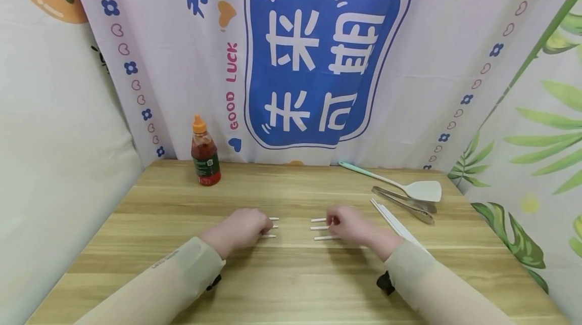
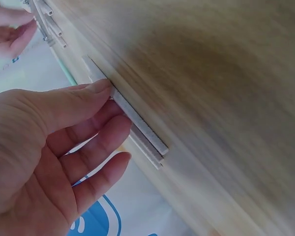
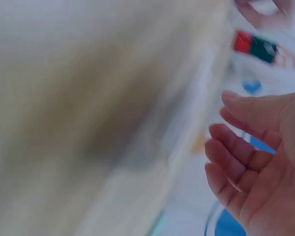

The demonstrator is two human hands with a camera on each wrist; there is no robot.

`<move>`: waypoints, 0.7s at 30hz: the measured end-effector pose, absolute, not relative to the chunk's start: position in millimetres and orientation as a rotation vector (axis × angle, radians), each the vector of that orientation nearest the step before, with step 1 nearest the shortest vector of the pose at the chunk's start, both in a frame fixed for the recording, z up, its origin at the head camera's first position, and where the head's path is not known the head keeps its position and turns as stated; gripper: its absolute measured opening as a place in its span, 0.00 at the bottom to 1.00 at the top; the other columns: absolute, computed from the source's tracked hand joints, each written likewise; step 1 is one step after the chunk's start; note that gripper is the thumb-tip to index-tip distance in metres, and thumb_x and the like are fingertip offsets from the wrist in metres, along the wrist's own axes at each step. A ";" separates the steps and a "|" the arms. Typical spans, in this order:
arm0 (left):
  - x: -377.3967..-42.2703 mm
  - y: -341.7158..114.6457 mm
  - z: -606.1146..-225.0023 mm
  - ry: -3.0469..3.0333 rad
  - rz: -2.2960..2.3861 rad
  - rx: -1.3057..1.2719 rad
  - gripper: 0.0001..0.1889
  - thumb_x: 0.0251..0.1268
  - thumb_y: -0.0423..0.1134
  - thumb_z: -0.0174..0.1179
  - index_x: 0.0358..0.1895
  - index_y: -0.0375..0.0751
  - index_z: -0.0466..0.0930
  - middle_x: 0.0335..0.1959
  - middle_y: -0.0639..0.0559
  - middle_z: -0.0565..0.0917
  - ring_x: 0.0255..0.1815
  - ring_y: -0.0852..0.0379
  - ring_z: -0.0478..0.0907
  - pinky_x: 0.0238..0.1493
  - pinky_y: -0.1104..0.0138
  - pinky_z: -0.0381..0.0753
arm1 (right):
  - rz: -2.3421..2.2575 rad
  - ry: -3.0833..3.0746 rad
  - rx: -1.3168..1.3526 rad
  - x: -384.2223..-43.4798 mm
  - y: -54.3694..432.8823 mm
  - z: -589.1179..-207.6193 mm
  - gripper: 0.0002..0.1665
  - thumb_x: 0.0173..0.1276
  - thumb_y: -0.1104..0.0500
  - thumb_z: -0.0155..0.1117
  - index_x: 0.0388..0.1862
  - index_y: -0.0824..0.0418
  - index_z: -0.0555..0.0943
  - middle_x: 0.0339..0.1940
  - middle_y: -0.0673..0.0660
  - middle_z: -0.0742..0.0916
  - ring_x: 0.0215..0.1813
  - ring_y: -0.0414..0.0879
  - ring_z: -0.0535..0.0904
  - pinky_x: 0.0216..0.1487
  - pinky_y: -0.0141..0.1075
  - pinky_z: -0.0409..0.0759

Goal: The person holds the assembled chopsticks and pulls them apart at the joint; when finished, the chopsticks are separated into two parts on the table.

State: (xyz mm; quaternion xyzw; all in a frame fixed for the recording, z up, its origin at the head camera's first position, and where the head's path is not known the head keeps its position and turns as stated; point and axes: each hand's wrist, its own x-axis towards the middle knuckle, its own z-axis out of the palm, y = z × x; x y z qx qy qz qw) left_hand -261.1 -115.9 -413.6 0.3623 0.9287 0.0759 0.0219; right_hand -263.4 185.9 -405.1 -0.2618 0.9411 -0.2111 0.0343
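Observation:
My left hand (image 1: 241, 230) pinches a short white stick (image 2: 141, 127) between thumb and fingers, close over the table. Beside it in the left wrist view lies another white stick (image 2: 146, 149), parallel to the first. The head view shows several pale ends (image 1: 269, 236) poking out past this hand. Opposite, my right hand (image 1: 349, 225) hovers over a second set of parallel white sticks (image 1: 323, 238), partly covering them. In the right wrist view its fingers (image 3: 226, 157) are loosely bent, apart from the thumb, with nothing between them. The table is blurred there.
A red sauce bottle (image 1: 206, 158) with an orange cap stands at the back left. Toward the right lie a white spatula (image 1: 423, 191), metal tongs (image 1: 404, 203) and a bundle of long white sticks (image 1: 395, 221), partly under my right forearm. A printed curtain (image 1: 436, 62) hangs behind the table.

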 end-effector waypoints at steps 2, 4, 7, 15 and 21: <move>-261.5 -114.6 -413.3 2.870 0.227 1.120 0.14 0.59 0.26 0.65 0.23 0.49 0.77 0.21 0.62 0.73 0.23 0.59 0.68 0.29 0.65 0.72 | -0.651 2.972 -0.702 -269.1 203.8 -395.1 0.08 0.59 0.69 0.65 0.29 0.58 0.78 0.25 0.49 0.77 0.28 0.43 0.72 0.30 0.39 0.73; -261.9 -113.4 -413.1 2.864 0.218 1.099 0.14 0.59 0.26 0.65 0.22 0.49 0.77 0.21 0.62 0.72 0.23 0.59 0.68 0.29 0.65 0.71 | -0.593 3.041 -0.534 -273.8 225.3 -384.5 0.06 0.59 0.68 0.65 0.31 0.58 0.78 0.26 0.51 0.78 0.30 0.46 0.73 0.32 0.42 0.73; -261.8 -111.9 -413.2 2.860 0.193 1.091 0.14 0.60 0.26 0.65 0.22 0.49 0.77 0.20 0.61 0.72 0.23 0.60 0.67 0.29 0.65 0.70 | -0.472 3.068 -0.356 -279.7 260.9 -377.6 0.05 0.57 0.66 0.65 0.33 0.60 0.78 0.30 0.53 0.80 0.32 0.48 0.75 0.35 0.45 0.74; -260.4 -108.8 -412.0 2.856 0.189 1.114 0.14 0.61 0.28 0.65 0.21 0.49 0.76 0.19 0.61 0.71 0.22 0.60 0.66 0.28 0.65 0.70 | -0.326 2.958 -0.226 -271.0 304.9 -391.3 0.09 0.52 0.67 0.66 0.25 0.60 0.74 0.24 0.53 0.77 0.27 0.48 0.72 0.30 0.42 0.72; -260.9 -108.3 -411.4 2.849 0.209 1.082 0.14 0.62 0.27 0.64 0.23 0.50 0.78 0.20 0.61 0.72 0.23 0.60 0.66 0.30 0.65 0.70 | -0.339 2.947 -0.153 -270.0 302.6 -406.8 0.07 0.57 0.72 0.56 0.24 0.62 0.72 0.21 0.55 0.76 0.23 0.48 0.71 0.25 0.39 0.71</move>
